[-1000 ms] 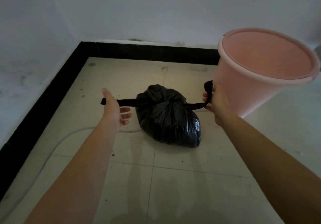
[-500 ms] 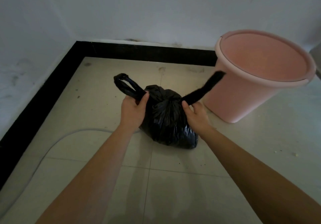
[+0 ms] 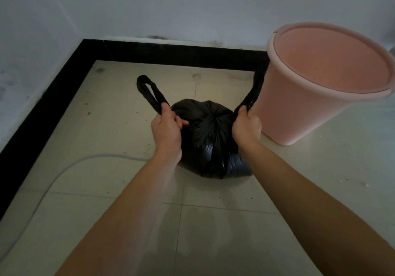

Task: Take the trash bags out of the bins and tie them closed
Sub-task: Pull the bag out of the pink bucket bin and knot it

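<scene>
A full black trash bag (image 3: 210,138) sits on the tiled floor, its top gathered at the middle. My left hand (image 3: 166,129) grips the bag's left handle loop (image 3: 149,92), which stands up and to the left. My right hand (image 3: 245,126) grips the right handle strip (image 3: 255,87), which rises along the side of the pink bin (image 3: 316,83). The bin stands upright to the right of the bag, with no bag inside it.
A black skirting band (image 3: 53,96) runs along the white walls at the room corner. A thin pale hose (image 3: 64,168) curves over the floor at the left. Small crumbs lie on the tiles at the right.
A second ago my hands were spread wide with the handles pulled flat. They have come in close to the bag's top, and both handles now stand upward.
</scene>
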### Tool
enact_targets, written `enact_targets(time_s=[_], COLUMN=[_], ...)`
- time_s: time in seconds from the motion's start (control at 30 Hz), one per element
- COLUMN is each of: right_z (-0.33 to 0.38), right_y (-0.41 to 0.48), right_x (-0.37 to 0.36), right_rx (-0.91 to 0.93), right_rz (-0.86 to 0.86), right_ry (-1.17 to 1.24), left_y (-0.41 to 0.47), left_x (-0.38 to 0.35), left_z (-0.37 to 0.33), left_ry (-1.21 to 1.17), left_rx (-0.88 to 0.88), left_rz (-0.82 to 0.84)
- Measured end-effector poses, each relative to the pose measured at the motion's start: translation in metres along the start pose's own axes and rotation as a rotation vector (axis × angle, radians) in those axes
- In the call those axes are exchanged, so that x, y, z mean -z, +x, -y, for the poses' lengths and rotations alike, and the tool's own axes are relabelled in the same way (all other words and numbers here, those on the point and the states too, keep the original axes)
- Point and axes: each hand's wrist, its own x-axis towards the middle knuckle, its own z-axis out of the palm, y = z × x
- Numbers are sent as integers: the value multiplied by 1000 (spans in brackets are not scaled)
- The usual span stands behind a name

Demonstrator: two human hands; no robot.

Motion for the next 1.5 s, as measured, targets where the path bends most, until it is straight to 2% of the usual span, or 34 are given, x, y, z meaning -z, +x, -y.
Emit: enact_targets(time_s=[0.1, 0.2, 0.27, 0.37, 0.53, 0.83, 0.93, 1.03, 1.13, 1.2, 1.4, 1.5], right_z=[-15, -29, -42, -69, -87, -92, -85, -73, -52, -36, 5, 11], right_y=[-6, -12, -12, -13, 3, 6, 7, 15, 16, 15, 8, 6], right_x=[-7, -21, -33, -44, -48, -49, -46, -38, -27, -21, -4, 9], right_rx=[191, 311, 285, 375, 426, 483, 442, 303, 260, 264, 376, 487], right_rz=[-52, 30, 117, 88, 17, 24, 127, 243, 239, 220, 250, 338], right_ry=[-155, -244, -303, -532, -721, -805, -783, -546, -310, -225, -71, -160], left_y=[3, 15, 25, 30, 32, 38, 41, 45, 40, 31, 21, 18], left_x=[9, 22, 31, 38, 21, 17, 21, 20, 13, 4, -16, -14], left_z=[16, 32, 47, 74, 92, 107, 105, 84, 54, 28, -25, -29], left_ry=[352, 721, 918, 1110, 1198, 1408, 1310, 892, 637, 477, 89, 109], left_rx=[-263, -503, -518, -520, -578, -473, -395, -186, -225, -224, -35, -8], left_rz=[28, 93, 96, 89, 55, 117, 165, 241, 193, 190, 400, 358])
